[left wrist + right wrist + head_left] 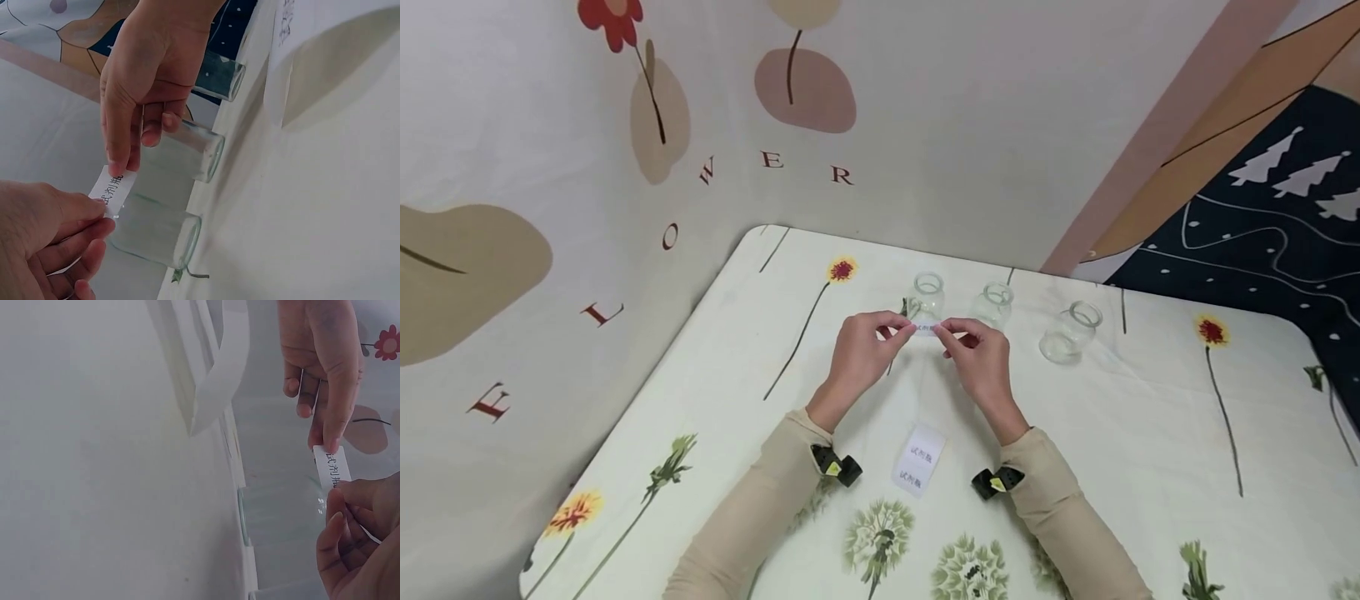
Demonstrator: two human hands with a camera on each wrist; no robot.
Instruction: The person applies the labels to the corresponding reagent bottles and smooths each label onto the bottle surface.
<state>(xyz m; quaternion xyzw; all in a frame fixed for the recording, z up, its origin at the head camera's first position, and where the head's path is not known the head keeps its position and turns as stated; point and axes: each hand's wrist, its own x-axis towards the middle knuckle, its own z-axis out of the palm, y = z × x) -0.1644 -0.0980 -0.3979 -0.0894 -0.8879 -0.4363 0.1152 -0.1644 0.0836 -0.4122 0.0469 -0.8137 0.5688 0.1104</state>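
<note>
white label [115,192], fingers [119,147] pinching both ends

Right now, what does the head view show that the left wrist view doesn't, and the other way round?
Only the head view: the beige sleeves, the black wrist devices and the red letters on the wall.

Only the left wrist view: the label strip in side profile, curving, with a shadowed hollow beneath it; from above, that curve isn't apparent.

Both: the left hand and right hand pinching opposite ends of a small label, three glass jars, and print on the label strip.
</note>
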